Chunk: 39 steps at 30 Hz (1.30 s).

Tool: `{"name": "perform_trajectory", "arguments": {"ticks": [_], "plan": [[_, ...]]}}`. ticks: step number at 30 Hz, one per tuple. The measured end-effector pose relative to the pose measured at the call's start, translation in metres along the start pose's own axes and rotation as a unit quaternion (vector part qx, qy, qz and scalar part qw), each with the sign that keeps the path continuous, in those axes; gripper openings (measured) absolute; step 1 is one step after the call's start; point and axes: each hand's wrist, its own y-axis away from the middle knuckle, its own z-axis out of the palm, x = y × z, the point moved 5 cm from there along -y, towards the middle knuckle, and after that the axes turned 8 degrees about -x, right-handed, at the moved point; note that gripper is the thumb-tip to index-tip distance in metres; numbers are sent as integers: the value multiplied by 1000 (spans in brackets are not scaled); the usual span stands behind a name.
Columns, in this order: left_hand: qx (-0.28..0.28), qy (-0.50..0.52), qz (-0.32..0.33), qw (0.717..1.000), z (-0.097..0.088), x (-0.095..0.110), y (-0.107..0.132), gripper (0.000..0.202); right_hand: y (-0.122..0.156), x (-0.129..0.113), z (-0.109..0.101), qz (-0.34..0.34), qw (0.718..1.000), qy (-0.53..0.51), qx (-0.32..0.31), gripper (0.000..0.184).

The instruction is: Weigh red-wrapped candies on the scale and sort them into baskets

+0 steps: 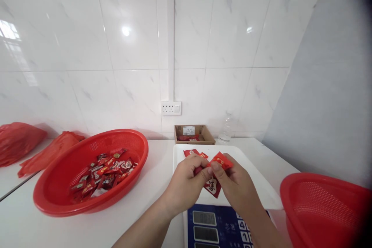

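My left hand (pixel 187 184) and my right hand (pixel 240 182) are close together above the white pan (pixel 255 186) of a digital scale. Between my right thumb and fingers is a small bright-red snack packet (pixel 223 159) with yellow print. My left hand is closed in a pinch on a darker red packet (pixel 198 170), mostly hidden by the fingers. Just below the fingertips shows a dark-red packet (pixel 213 187) with a white label; whether it is held or lies on the pan I cannot tell. Another red packet (pixel 190 152) lies on the pan behind my left hand.
A red plastic basket (pixel 55 186) with many mixed packets stands on the left. At right is another red basket (pixel 316 186). A cardboard box (pixel 207 135) and a clear bottle (pixel 225 128) stand by the wall. Red plastic bags (pixel 21 141) lie far left. The scale's blue panel (pixel 228 217) faces me.
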Motion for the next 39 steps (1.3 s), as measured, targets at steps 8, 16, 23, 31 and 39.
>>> {"name": "perform_trajectory", "arguments": {"ticks": [8, 16, 23, 31, 39], "plan": [[-23, 17, -9, 1000, 1, -1, 1, 26, -1, 2, 5, -12, 996, 80, -38, 40], [-33, 38, -10, 999, 2, -1, 1, 25, 1, -1, 5, -30, 997, 62, -29, 36], [-19, 35, -10, 999, -1, -3, 0, 24, -1, 3, 2, -12, 999, 37, -9, 40], [-17, 30, -21, 999, 0, -2, 0, 21, -2, 14, -3, 14, 999, -10, 30, 41], [0, 48, -20, 999, -1, -10, -1, 20, -5, 11, 1, 35, 999, -37, -15, 40]]}}
